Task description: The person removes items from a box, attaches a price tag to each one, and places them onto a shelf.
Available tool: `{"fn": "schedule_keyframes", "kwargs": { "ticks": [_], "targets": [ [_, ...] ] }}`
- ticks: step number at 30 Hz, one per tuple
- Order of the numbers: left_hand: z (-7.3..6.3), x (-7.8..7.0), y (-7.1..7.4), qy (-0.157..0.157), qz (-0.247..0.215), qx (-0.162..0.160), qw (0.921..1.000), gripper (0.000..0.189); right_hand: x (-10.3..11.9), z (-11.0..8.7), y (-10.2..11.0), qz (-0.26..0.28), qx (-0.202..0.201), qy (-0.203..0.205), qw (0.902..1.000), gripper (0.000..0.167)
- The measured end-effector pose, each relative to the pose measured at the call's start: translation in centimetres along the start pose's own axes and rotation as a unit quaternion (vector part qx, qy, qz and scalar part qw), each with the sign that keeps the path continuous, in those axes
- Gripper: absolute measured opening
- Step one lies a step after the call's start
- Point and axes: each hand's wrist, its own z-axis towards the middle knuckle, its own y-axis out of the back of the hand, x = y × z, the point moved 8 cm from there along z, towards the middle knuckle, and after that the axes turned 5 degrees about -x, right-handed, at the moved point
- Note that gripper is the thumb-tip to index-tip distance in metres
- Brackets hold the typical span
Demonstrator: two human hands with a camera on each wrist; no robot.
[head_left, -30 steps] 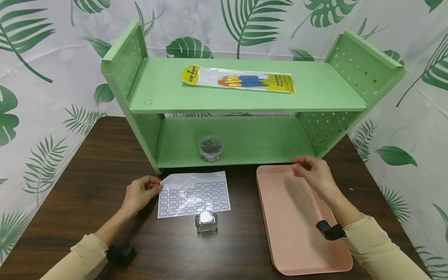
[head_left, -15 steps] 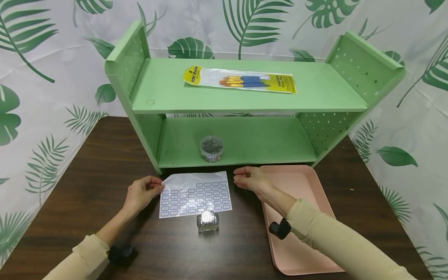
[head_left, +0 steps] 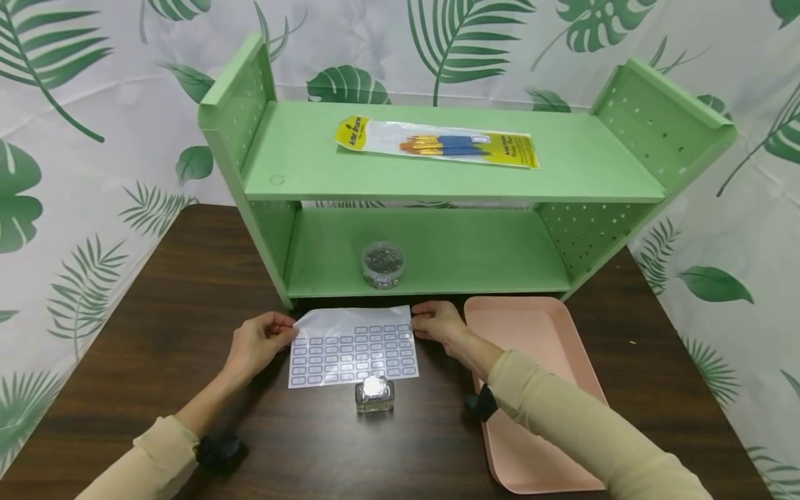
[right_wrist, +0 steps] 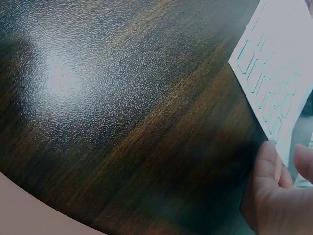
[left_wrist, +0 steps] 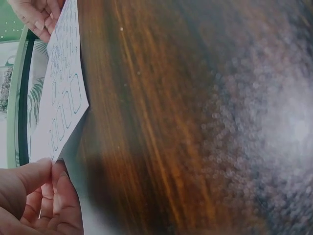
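A white sheet of label stickers [head_left: 354, 357], printed with rows of small blue-edged rectangles, lies on the dark wooden table. My left hand [head_left: 259, 345] pinches its left edge between thumb and fingers [left_wrist: 63, 196], lifting that corner a little. At the sheet's upper right edge is my right hand [head_left: 442, 325]. In the right wrist view a fingertip [right_wrist: 266, 152] meets the sheet's edge, while the thumb stands apart from it. Just below the sheet sits a small square glass container [head_left: 374, 396] with a shiny top.
Behind the sheet stands a green two-tier shelf [head_left: 462, 184]. Its upper tier bears a packet of paintbrushes [head_left: 437, 144], its lower tier a round clear tub [head_left: 383, 265] of small dark bits. A pink tray [head_left: 519, 444] lies on the right, partly under my right forearm.
My right hand has moved left from over the pink tray to the sheet's right edge. My left hand keeps its pinch on the left edge.
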Motion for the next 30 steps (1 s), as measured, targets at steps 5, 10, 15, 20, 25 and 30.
{"fn": "schedule_keyframes", "kwargs": {
  "ticks": [5, 10, 15, 20, 25, 30],
  "targets": [
    [-0.1, -0.1, 0.1, 0.001, -0.001, -0.001, 1.0, 0.011, 0.0, 0.1, -0.1, -0.001, -0.003, 0.001, 1.0, 0.026],
    [-0.2, -0.2, 0.1, 0.012, -0.019, 0.005, 0.9997, 0.012, 0.1, 0.0, 0.1, -0.009, -0.009, 0.002, 0.9999, 0.021],
    [-0.3, -0.2, -0.2, 0.03, -0.087, 0.023, 0.9955, 0.015, 0.5, -0.4, 0.5, 0.005, -0.004, 0.009, 0.9999, 0.02],
    [-0.4, -0.5, -0.6, 0.042, -0.156, 0.043, 0.9859, 0.02, 0.5, -0.7, 1.0, 0.013, 0.0, 0.007, 0.9999, 0.021],
    [-0.4, -0.8, -0.7, 0.048, -0.168, 0.052, 0.9833, 0.021, 0.5, -1.0, 1.4, 0.009, 0.009, 0.01, 0.9999, 0.02],
    [-0.4, -1.0, -0.7, 0.049, -0.175, 0.048, 0.9822, 0.02, 0.6, -1.4, 1.6, 0.008, 0.02, 0.016, 0.9996, 0.018]
  ]
}}
